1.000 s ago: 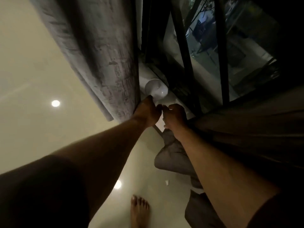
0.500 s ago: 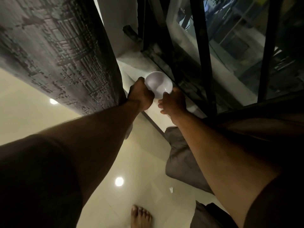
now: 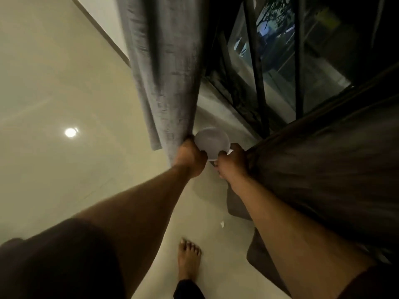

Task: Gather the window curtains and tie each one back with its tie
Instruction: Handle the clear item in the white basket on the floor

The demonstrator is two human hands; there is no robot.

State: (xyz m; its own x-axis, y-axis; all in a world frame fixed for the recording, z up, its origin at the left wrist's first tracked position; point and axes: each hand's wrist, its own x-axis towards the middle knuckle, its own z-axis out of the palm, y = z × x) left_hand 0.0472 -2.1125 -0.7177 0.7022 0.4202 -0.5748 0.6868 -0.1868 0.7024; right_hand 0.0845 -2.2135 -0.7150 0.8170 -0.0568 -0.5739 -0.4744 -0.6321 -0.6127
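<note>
A grey textured curtain (image 3: 168, 72) hangs on the left of the window. My left hand (image 3: 191, 160) is closed on its lower inner edge. A darker brown curtain (image 3: 323, 169) fills the right side, and my right hand (image 3: 232, 164) is closed on its edge. The hands sit a short gap apart. Behind that gap a white bowl (image 3: 212, 142) stands on the sill (image 3: 218, 117). No curtain tie shows in view.
Black window bars (image 3: 257, 61) and dark glass stand behind the sill. Grey cushions (image 3: 237, 206) lie on the glossy cream floor below the right curtain, near a paper scrap (image 3: 222, 224). My bare foot (image 3: 189, 260) stands on the floor.
My hands have drawn apart to either side of the bowl. The right hand now grips the dark curtain's edge, and the left stays on the grey curtain.
</note>
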